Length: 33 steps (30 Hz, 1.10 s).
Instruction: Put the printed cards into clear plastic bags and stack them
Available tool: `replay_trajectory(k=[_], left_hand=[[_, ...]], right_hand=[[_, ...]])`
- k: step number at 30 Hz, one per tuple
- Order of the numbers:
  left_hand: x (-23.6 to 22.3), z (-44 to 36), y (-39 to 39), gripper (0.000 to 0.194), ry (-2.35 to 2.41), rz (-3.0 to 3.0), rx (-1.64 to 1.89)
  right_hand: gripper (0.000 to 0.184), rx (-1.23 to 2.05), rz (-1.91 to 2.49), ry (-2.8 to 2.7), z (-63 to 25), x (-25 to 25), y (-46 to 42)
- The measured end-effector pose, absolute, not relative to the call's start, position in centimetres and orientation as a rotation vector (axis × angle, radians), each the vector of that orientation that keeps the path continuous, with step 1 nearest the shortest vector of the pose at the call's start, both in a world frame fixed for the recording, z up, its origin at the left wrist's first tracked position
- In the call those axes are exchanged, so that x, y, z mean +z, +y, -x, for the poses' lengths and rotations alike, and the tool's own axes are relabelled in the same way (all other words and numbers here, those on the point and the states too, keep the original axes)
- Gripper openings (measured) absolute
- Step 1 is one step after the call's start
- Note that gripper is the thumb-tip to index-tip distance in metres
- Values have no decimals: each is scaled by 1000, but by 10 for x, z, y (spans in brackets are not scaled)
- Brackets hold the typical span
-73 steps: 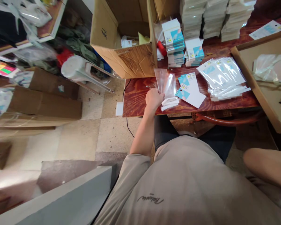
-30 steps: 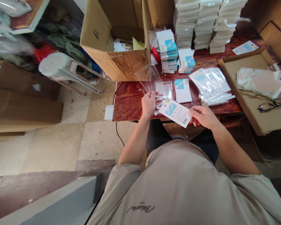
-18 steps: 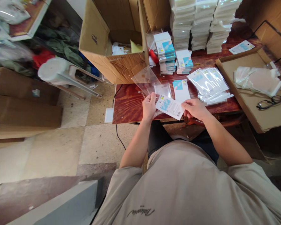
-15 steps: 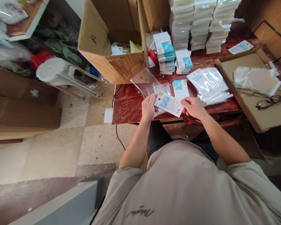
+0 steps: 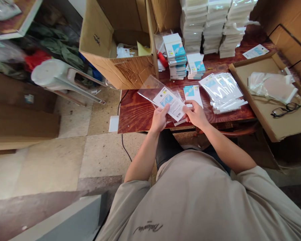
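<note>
My left hand (image 5: 160, 117) is closed on a clear plastic bag (image 5: 145, 91), thumb on top, at the front of the red-brown table. A white and blue printed card (image 5: 171, 106) lies mostly within the bag's outline, tilted down to the right. My right hand (image 5: 194, 113) pinches the card's lower right end. Under and behind them are more clear bags, partly hidden. Just right of the card is a small pile of cards (image 5: 193, 94). Further right, filled bags (image 5: 222, 89) lie fanned out in overlapping rows.
An open cardboard box (image 5: 120, 70) stands at the back left, beside stacks of cards (image 5: 176, 55). Tall piles of packed bags (image 5: 194, 28) rise behind. To the right, a shallow carton (image 5: 286, 129) holds plastic bags and glasses (image 5: 286, 109). A white stool (image 5: 50, 73) is on the floor.
My right hand has moved left and up with the card, which has gone from below the bag's mouth to mostly inside the bag. My left hand keeps its hold on the bag.
</note>
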<state>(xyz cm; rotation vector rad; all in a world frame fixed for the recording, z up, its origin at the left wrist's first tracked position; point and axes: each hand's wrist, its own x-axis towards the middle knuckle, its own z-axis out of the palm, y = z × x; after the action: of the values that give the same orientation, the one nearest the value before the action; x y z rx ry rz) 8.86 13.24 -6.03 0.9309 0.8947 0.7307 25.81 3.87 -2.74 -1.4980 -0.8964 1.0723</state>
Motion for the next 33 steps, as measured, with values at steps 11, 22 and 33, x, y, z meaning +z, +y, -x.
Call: replay_trajectory(k=[11,22,33], left_hand=[[-42,-101,117,41,842,-886,1043],[-23,-109,72,73,687,-1123,753],[-15,-123,61,64,781,-1136,675]], right_hand=[[54,1376,1204,-818,-266,-18,15],[58,908,1451,-738,-255,-29,-6],[60,1092,1395,-780,-277,-15,-17]])
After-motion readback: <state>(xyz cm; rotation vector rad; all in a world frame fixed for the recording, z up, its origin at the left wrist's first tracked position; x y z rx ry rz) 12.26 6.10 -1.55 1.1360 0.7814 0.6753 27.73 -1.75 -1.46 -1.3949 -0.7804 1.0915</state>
